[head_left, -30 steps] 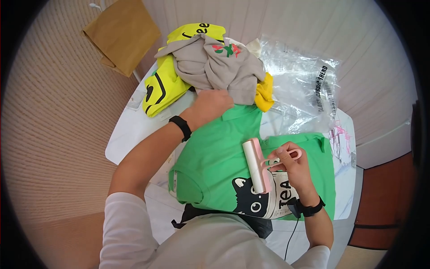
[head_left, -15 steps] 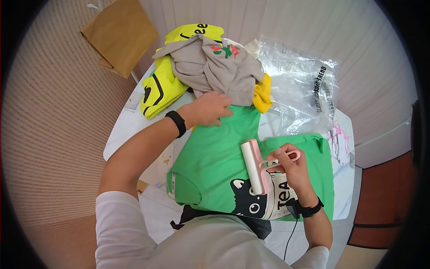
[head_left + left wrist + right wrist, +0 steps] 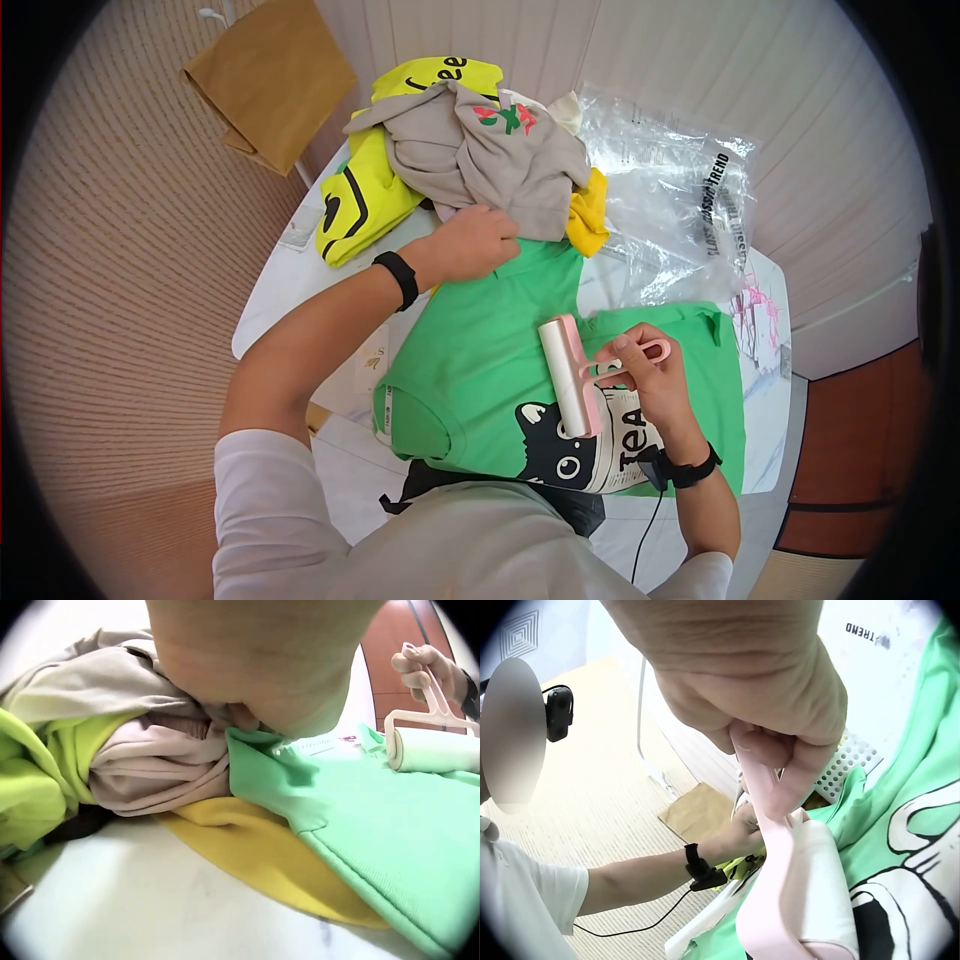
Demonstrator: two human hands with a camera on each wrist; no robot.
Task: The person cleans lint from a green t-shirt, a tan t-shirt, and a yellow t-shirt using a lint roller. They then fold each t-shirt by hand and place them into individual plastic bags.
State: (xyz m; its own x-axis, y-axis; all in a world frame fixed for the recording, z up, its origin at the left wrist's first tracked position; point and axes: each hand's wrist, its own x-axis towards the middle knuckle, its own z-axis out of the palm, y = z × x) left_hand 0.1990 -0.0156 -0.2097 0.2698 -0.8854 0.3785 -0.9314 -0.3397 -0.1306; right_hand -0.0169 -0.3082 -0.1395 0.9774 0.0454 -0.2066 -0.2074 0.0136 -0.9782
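Observation:
A green T-shirt [image 3: 490,330] with a black cat and "TEA" print lies spread across the table. My left hand [image 3: 470,243] is at its far sleeve, fingers curled. In the left wrist view it pinches the raised sleeve edge [image 3: 251,754], its fingertips mostly hidden behind the hand. My right hand [image 3: 650,370] grips the pink handle of a lint roller [image 3: 572,375]. The white roll lies over the cat print in the head view. In the right wrist view, thumb and fingers wrap the handle [image 3: 761,795].
Beyond the left hand is a heap with a grey garment [image 3: 480,150], neon yellow clothing [image 3: 370,190] and a darker yellow piece [image 3: 588,215]. A clear plastic bag [image 3: 670,200] lies at the back right. A brown paper bag [image 3: 275,80] is at the far left. A cable [image 3: 648,535] hangs from the right wrist.
The left hand drew back slightly from the grey garment with its fingers spreading, then its fingers curled in at the green sleeve. The right hand and lint roller stay nearly still.

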